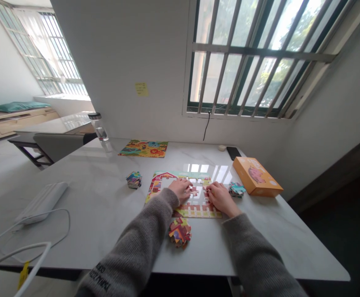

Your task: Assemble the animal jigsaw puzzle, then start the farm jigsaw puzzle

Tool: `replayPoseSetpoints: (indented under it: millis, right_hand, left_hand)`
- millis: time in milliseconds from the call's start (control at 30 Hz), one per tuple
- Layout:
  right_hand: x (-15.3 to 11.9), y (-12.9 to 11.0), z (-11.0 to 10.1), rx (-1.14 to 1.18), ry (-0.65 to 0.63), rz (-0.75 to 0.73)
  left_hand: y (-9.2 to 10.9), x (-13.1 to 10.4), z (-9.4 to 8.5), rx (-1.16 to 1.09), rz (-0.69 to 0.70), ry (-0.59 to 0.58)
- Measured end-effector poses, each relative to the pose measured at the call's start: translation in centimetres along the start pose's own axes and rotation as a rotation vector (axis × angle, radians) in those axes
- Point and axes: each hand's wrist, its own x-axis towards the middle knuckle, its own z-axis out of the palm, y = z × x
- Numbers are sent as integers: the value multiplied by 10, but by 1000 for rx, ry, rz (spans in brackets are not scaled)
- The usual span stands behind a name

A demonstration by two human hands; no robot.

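A partly assembled jigsaw puzzle (195, 211) lies on the white table in front of me, its border joined around a bare middle. My left hand (181, 189) reaches over its left half, fingers bent and closed at a loose reddish jigsaw piece (194, 191). At the right border, my right hand (221, 197) has its fingers curled together on a jigsaw piece (206, 192), which they partly cover. Nearest me, just below the puzzle, sits a pile of red and yellow pieces (180, 233).
Small piece stacks stand left (133, 180) and right (237, 189) of the puzzle. An orange box (257, 177) and a phone (233, 153) are at the right. A colourful picture sheet (144, 148), a bottle (98, 127) and a white power strip (43, 202) with cables lie leftward.
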Motion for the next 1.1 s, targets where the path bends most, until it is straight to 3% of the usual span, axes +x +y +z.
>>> replayPoseSetpoints:
  millis: [133,367,500,700,1100]
  right_hand:
    - [0,-1,-1,-9,1,-1]
    - [-1,-4,-2,-21,-5,6]
    - [-1,-5,-3,-28,-9,10]
    - [-3,-8,-6,-13,-20,4]
    - [-3,-11,-9,-25,-44,3]
  left_hand:
    - [-5,6,3,10,59,-8]
    - [0,9,18,-104,170,222]
    - [3,12,29,-155,221,281]
    - [-1,14,40,-156,239,288]
    - [4,7,33,-261,212,197]
